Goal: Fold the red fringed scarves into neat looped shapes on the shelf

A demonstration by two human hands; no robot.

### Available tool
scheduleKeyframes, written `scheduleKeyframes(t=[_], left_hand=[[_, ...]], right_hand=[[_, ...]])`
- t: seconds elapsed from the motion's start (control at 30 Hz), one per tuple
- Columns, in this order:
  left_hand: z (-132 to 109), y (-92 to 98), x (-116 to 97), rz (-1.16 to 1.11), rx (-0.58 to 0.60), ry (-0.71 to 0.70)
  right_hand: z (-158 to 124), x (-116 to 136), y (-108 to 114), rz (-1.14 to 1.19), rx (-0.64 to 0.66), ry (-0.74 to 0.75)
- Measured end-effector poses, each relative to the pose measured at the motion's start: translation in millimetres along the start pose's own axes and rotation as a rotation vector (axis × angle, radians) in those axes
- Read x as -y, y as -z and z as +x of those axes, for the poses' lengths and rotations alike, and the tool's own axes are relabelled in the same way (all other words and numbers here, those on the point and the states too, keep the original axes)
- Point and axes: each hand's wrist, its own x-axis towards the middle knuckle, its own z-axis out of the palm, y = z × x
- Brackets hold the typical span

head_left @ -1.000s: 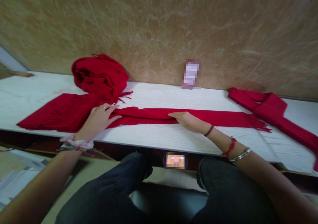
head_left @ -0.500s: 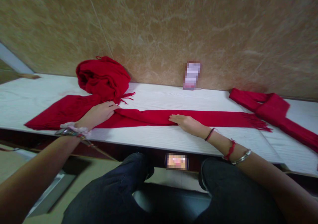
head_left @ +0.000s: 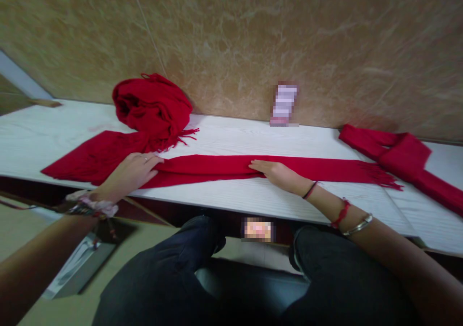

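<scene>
A long red scarf (head_left: pixel 318 169) lies lengthwise in a narrow strip, its fringed end to the right. My right hand (head_left: pixel 277 172) rests flat on its middle, fingers stretched out and holding nothing. Toward the left part of the strip, my left hand (head_left: pixel 132 171) lies on the cloth with fingers extended and a little apart; its fingertips touch the scarf, and its thumb side is partly hidden. Between my hands the cloth shows a lengthwise fold, with a lower layer along the near edge. Beside my left hand is a folded red section with fringe (head_left: pixel 90 157).
A bundled red scarf (head_left: pixel 152 106) sits against the marbled wall (head_left: pixel 231 41) at the back left. Another folded red scarf (head_left: pixel 405 152) lies at the right of the white table (head_left: pixel 224 196). A blurred-out upright item (head_left: pixel 284 104) leans on the wall.
My left hand has slid left and slightly toward me along the scarf. More of the lower layer shows between my hands. My right hand stays at about the same spot on the cloth.
</scene>
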Motion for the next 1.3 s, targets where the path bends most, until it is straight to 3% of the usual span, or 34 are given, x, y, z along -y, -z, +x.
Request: scheduleKeyframes(t=[0.23,0.4,0.53,0.73,0.87,1.07,1.17,1.23,1.3], left_hand=[[3.3,-3.1,19.2,0.085,-0.061,-0.091],[16.4,8.4,-6.5,0.018,-0.102,-0.115],[26.2,18.6,-26.7,-0.006,0.000,-0.267],[13.1,16.9,-18.8,-0.167,-0.049,-0.211],[5.5,12.8,-26.0,-0.253,0.020,-0.194],[13.7,21.1,-29.2,-0.246,0.006,-0.228],[34.0,35.0,-45.4,-0.288,-0.134,-0.217],[50.9,41.2,-67.6,-0.340,-0.242,-0.184],[64.7,40.9,-92.4,-0.401,-0.262,-0.238]], right_hand=[[-8.5,-10.7,2.7,-0.052,0.030,0.078],[-6.3,-14.9,-3.3,-0.089,0.057,0.137],[-5.9,-14.9,-0.7,-0.098,0.074,0.142],[-6.0,-17.4,-1.5,-0.075,0.076,0.137],[-4.8,-17.0,-2.2,-0.064,0.087,0.149],[-1.3,-10.5,6.6,-0.061,0.097,0.152],[0.3,-6.1,13.9,-0.088,0.105,0.084],[0.0,-4.1,16.7,-0.131,0.126,0.013],[-2.1,-3.8,16.7,-0.170,0.165,-0.056]])
